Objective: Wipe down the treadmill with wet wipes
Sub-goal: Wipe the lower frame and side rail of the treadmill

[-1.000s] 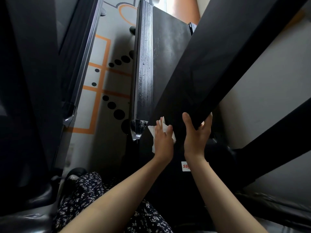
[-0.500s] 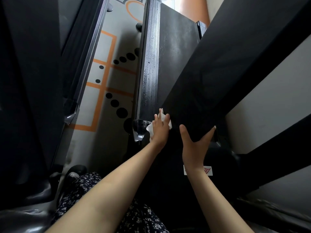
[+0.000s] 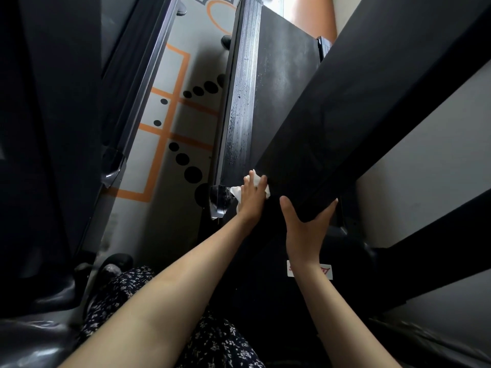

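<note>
Two hands: left hand (image 3: 252, 197) presses wet wipe (image 3: 236, 192) flat-fingered onto treadmill (image 3: 281, 102), right hand (image 3: 303, 231) curls fingers (image 3: 330, 208) round upright (image 3: 358, 115).

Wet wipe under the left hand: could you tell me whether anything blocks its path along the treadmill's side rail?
Nothing visible does. The left hand presses the wet wipe beside the near end of the side rail, which runs ahead unobstructed. The upright gripped by the right hand stands to its right.
</note>
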